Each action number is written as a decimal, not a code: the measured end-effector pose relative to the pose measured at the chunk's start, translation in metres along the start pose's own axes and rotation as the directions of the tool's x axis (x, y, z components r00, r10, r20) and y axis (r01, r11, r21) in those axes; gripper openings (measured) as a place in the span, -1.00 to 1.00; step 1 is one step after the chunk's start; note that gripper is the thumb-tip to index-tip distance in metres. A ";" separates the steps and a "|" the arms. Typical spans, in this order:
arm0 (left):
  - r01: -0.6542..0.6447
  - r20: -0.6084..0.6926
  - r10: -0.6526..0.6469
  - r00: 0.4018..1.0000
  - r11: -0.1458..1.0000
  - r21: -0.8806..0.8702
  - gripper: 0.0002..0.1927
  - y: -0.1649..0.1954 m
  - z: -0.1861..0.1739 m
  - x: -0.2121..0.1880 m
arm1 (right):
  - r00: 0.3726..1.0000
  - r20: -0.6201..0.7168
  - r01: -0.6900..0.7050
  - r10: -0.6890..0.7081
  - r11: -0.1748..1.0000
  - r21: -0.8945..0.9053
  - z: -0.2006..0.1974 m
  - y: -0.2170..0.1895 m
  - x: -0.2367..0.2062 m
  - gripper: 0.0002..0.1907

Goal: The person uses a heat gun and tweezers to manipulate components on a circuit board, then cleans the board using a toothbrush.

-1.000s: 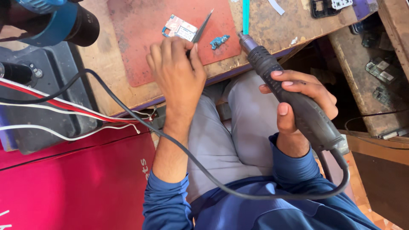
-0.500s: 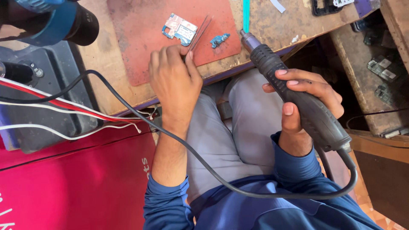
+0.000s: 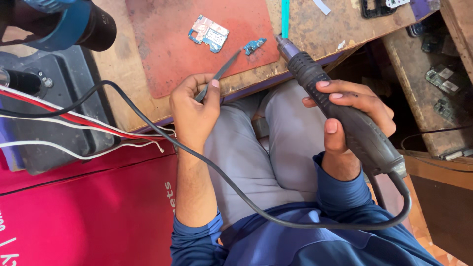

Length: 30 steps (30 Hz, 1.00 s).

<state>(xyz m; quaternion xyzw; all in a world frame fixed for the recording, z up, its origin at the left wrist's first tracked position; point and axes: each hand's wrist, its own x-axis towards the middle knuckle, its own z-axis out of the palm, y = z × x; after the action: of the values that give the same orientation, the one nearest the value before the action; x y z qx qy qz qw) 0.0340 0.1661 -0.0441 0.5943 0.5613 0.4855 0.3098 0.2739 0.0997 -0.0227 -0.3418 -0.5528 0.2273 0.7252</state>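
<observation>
My left hand (image 3: pixel 193 109) grips thin metal tweezers (image 3: pixel 220 74) whose tips point up-right at a small blue circuit piece (image 3: pixel 253 46) on a reddish-brown work mat (image 3: pixel 162 44). A larger blue circuit board (image 3: pixel 209 32) lies on the mat just left of that piece. My right hand (image 3: pixel 351 113) is wrapped around the dark handle of a hot-air tool (image 3: pixel 340 108). The tool's metal nozzle (image 3: pixel 282 43) sits at the bench edge, right of the small piece. A black cable (image 3: pixel 256 209) runs from the handle across my lap.
A worn wooden bench (image 3: pixel 345 24) carries the mat, a teal strip (image 3: pixel 285 17) and dark phone parts at the top right. A grey station (image 3: pixel 59 123) with red and white wires stands at the left, over a red surface (image 3: pixel 84 212). Circuit boards lie on a lower shelf (image 3: pixel 443 83) at right.
The left hand has drawn back toward the bench edge, and the tweezers now tilt toward the small blue piece instead of the larger board. The right hand and the tool have barely moved.
</observation>
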 end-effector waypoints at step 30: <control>-0.168 -0.107 0.167 0.980 0.986 0.002 -0.90 -0.003 0.022 -0.009 | 0.994 0.113 -0.018 0.010 0.998 0.068 0.001 0.005 -0.010 -0.54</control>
<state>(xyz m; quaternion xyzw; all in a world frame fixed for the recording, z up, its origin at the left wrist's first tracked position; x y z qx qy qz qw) 0.0543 0.1617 -0.0567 0.6115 0.5232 0.5430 0.2397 0.2704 0.0961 -0.0321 -0.3071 -0.5821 0.2702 0.7027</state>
